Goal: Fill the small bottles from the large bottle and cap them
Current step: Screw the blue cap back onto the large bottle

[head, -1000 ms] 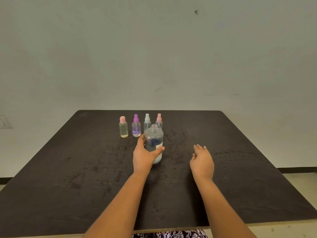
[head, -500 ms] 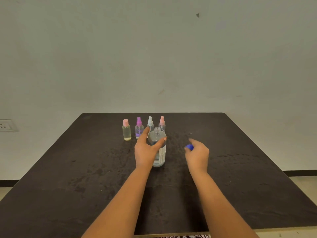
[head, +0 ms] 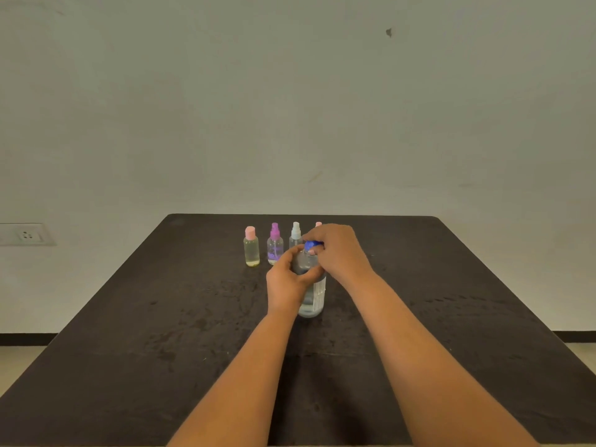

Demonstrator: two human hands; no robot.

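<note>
- The left hand (head: 285, 283) grips the large bottle (head: 312, 295), fingers curled around it.
- The right hand (head: 338, 253) pinches the blue cap (head: 313, 244) on the bottle's neck.

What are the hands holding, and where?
Left hand grips the large clear plastic bottle around its upper body; right hand pinches the blue round cap at its mouth.

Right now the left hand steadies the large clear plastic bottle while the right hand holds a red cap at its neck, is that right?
No: the head view shows a blue plastic cap, not a red one, held by the right hand at the neck of the large clear plastic bottle, which the left hand steadies.
</note>
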